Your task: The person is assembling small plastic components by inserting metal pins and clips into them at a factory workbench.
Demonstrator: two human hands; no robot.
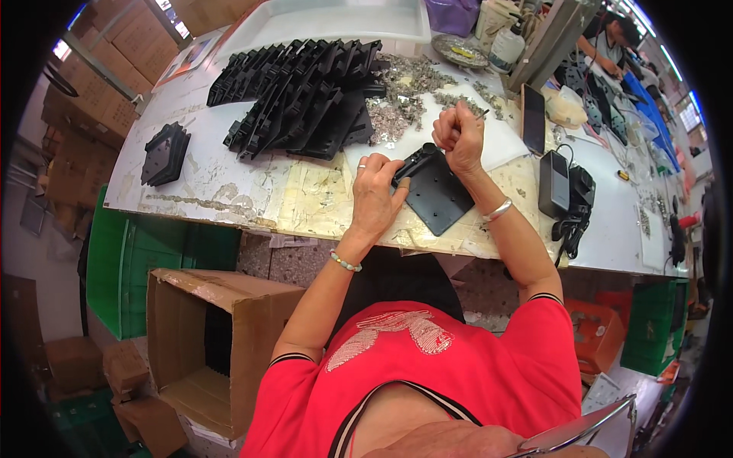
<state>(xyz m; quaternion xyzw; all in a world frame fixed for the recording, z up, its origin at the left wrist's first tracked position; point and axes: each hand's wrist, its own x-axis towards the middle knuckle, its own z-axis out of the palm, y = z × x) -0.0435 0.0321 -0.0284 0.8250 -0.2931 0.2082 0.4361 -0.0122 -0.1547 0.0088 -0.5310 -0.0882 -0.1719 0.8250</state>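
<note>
A flat black plate (441, 200) with small holes and a raised ridge along its far edge lies on the table before me. My left hand (376, 197) grips its left side near the ridge, thumb over the edge. Above its far right corner my right hand (460, 139) is closed, and a thin dark rod (482, 114) sticks out of the fist; what the rod belongs to is hidden by the fingers. Just beyond the plate is a spread of small metal parts (397, 118). Similar black parts (294, 107) stand in stacked rows to the left.
A short stack of black plates (165, 155) lies far left. At right are a phone (532, 120) and a black device with cables (555, 183). A white tray (336, 27) is at the back. A cardboard box (229, 286) stands below the table edge; a co-worker (611, 46) sits far right.
</note>
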